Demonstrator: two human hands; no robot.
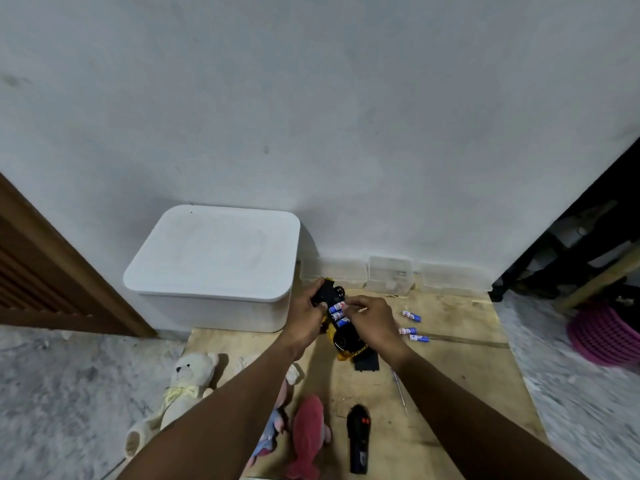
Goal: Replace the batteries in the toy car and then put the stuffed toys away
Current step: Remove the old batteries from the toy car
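A yellow and black toy car (341, 336) is held upside down above the wooden board. My left hand (308, 315) grips its side near a black wheel. My right hand (372, 318) has its fingertips pinched on a blue and white battery (341, 305) in the car's open bay, where other batteries (337, 317) lie side by side. Three loose batteries (412, 316) lie on the board to the right. The black bay cover (366, 364) lies under the car. A cream teddy bear (183, 389), a pink fish plush (307, 434) and a doll partly hidden by my left arm lie at the lower left.
A closed white lidded bin (214, 251) stands against the wall at the left. A black remote control (358, 438) and a thin screwdriver (400, 393) lie on the wooden board (460, 358). Clear plastic boxes (389, 273) line the wall. A pink basket (606, 334) is at the right.
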